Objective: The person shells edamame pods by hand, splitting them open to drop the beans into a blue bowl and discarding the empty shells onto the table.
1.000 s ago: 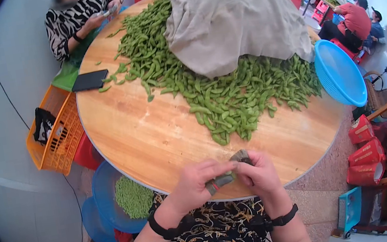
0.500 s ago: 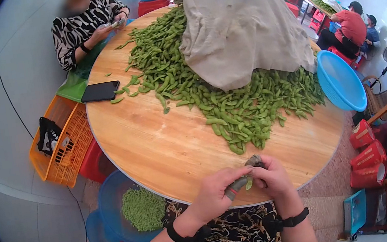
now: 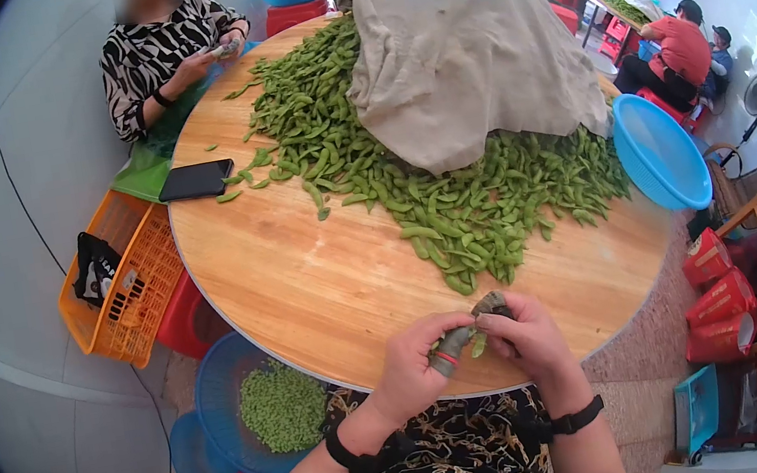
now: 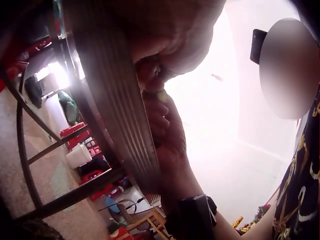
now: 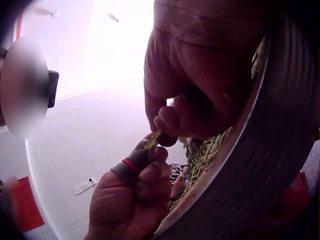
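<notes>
Over the near edge of the round table, both hands meet at a small green edamame pod. My left hand pinches one end, its thumb wrapped in a grey cover with a red band. From the other side my right hand grips the pod, fingers curled; a grey wrap also covers one of its digits. In the right wrist view the pod's pale green tip shows between the fingertips. A large heap of edamame pods lies just beyond the hands.
A grey cloth covers the heap's top. On the wooden table lie a phone and, at right, a blue basket. Low at left, a blue basin holds shelled beans. Another person sits across at left.
The hands have drawn in around the pod, which came into sight between them; the left fingers, stretched toward the right hand earlier, are now bent. The head view has shifted slightly.
</notes>
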Motion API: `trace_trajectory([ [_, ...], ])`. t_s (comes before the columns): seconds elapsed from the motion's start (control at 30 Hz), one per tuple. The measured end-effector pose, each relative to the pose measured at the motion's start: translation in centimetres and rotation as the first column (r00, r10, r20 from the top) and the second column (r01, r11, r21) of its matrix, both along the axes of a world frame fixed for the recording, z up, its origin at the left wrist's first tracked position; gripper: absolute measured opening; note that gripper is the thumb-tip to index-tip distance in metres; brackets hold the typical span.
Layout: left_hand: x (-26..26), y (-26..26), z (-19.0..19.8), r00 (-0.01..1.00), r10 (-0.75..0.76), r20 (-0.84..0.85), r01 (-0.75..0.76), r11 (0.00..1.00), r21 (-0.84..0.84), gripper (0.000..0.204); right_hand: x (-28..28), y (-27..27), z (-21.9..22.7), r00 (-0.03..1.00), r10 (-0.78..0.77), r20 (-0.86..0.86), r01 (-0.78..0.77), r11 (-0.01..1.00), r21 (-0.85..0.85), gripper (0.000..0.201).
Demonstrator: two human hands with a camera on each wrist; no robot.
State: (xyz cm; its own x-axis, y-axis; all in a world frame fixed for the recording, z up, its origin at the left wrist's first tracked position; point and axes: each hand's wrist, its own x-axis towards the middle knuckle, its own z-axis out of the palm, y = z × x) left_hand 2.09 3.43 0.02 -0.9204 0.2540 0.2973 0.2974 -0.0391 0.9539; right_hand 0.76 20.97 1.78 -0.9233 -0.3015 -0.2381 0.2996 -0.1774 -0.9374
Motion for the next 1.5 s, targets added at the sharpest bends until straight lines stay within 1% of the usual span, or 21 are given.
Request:
trace_trajectory([
  [0.13, -0.1, 0.0, -0.1, 0.997, 0.012, -0.072, -0.012, 1.000, -0.006, 0.025, -0.1, 0.0, -0.1, 1.000, 0.003, 0.006, -0.003, 1.000, 0.012, 0.011],
  [0.23, 0.0, 0.1, -0.3, 0.999, -0.027, -0.026, 0.026, 0.999, -0.027, 0.025, -0.1, 0.2, -0.2, 1.000, -0.017, -0.009, 0.017, 1.000, 0.013, 0.012],
  [0.3, 0.2, 0.2, -0.3, 0.997, 0.027, 0.069, -0.026, 1.000, -0.016, 0.023, -0.3, 0.2, -0.3, 0.997, 0.059, -0.053, -0.056, 0.997, 0.055, 0.014],
  [0.4, 0.4, 0.3, 0.0, 0.990, 0.029, 0.136, -0.033, 0.999, 0.031, 0.022, -0.2, 0.1, -0.4, 0.998, 0.045, -0.045, -0.043, 0.998, 0.048, 0.015],
  [0.6, 0.2, 0.4, -0.5, 0.996, 0.041, 0.083, -0.044, 0.999, 0.027, 0.018, -0.2, -0.2, -1.1, 0.996, 0.022, -0.089, -0.020, 0.999, 0.025, 0.011],
  [0.67, 0.2, 0.4, -0.4, 0.990, 0.054, 0.134, -0.054, 0.999, 0.002, 0.017, -0.4, 0.1, -0.8, 0.995, 0.009, -0.103, -0.005, 0.999, 0.040, 0.011],
  [0.77, 0.1, 0.5, -0.3, 0.970, 0.048, 0.240, -0.081, 0.988, 0.129, 0.016, -0.5, 0.5, -0.8, 0.983, -0.184, -0.007, 0.178, 0.962, -0.209, 0.014],
  [0.8, 0.1, 0.5, -0.3, 0.969, 0.051, 0.243, -0.084, 0.989, 0.125, 0.016, -0.6, 0.4, -0.8, 0.983, -0.182, -0.003, 0.177, 0.961, -0.212, 0.014],
  [0.9, 0.2, 0.3, -0.4, 0.966, 0.049, 0.254, -0.089, 0.985, 0.150, 0.014, -0.2, 0.0, -1.1, 0.976, -0.178, -0.129, 0.168, 0.982, -0.083, 0.012],
  [0.97, 0.1, 0.3, -0.3, 0.961, 0.019, 0.276, -0.052, 0.992, 0.113, 0.011, -0.1, -0.2, -1.9, 0.867, -0.190, -0.461, 0.311, 0.929, 0.202, 0.012],
  [1.07, 0.0, 0.1, -0.3, 0.944, 0.007, 0.329, -0.070, 0.981, 0.181, 0.009, 1.7, 0.4, 1.2, 0.910, -0.273, -0.310, 0.319, 0.942, 0.105, 0.012],
  [1.1, 0.0, -0.1, -0.4, 0.937, 0.061, 0.343, -0.100, 0.990, 0.096, 0.009, 2.4, 1.0, 2.3, 0.927, -0.251, -0.278, 0.288, 0.952, 0.102, 0.012],
  [1.13, -0.2, -0.3, -0.6, 0.936, 0.044, 0.348, -0.100, 0.984, 0.145, 0.010, 3.3, 1.6, 3.3, 0.923, 0.045, -0.382, 0.054, 0.968, 0.246, 0.012],
  [1.17, -0.3, -0.5, -1.0, 0.930, 0.029, 0.366, -0.104, 0.977, 0.188, 0.010, 4.2, 1.8, 3.7, 0.837, 0.337, -0.432, -0.166, 0.907, 0.386, 0.013],
  [1.2, -0.4, -0.7, -1.0, 0.937, -0.006, 0.348, -0.065, 0.979, 0.192, 0.011, 4.9, 1.6, 3.4, 0.742, 0.534, -0.405, -0.288, 0.799, 0.527, 0.013],
  [1.27, -0.3, -0.6, -0.9, 0.918, -0.099, 0.384, -0.045, 0.936, 0.348, 0.010, 6.5, 0.9, 1.0, 0.629, 0.741, -0.235, -0.422, 0.580, 0.697, 0.015],
  [1.33, -0.1, -0.7, -1.4, 0.915, -0.092, 0.393, -0.063, 0.929, 0.366, 0.011, 7.8, 1.0, -3.3, 0.732, 0.677, -0.076, -0.388, 0.506, 0.770, 0.015],
  [1.37, -0.4, -0.7, -1.2, 0.924, -0.113, 0.366, -0.035, 0.926, 0.375, 0.012, 7.7, 1.6, -5.9, 0.796, 0.601, -0.068, -0.272, 0.456, 0.847, 0.020],
  [1.4, -0.4, -0.7, -1.2, 0.932, -0.139, 0.334, 0.000, 0.924, 0.382, 0.013, 7.1, 1.6, -9.0, 0.828, 0.439, -0.349, 0.079, 0.524, 0.848, 0.029],
  [1.43, -0.5, -0.6, -1.1, 0.931, -0.138, 0.338, -0.001, 0.925, 0.380, 0.013, 5.8, 2.2, -11.8, 0.791, 0.375, -0.483, 0.227, 0.554, 0.801, 0.036],
  [1.5, -0.4, -0.4, -1.0, 0.931, -0.121, 0.345, -0.001, 0.943, 0.334, 0.014, 6.0, 3.4, -14.1, 0.794, 0.375, -0.479, 0.219, 0.558, 0.800, 0.035],
])
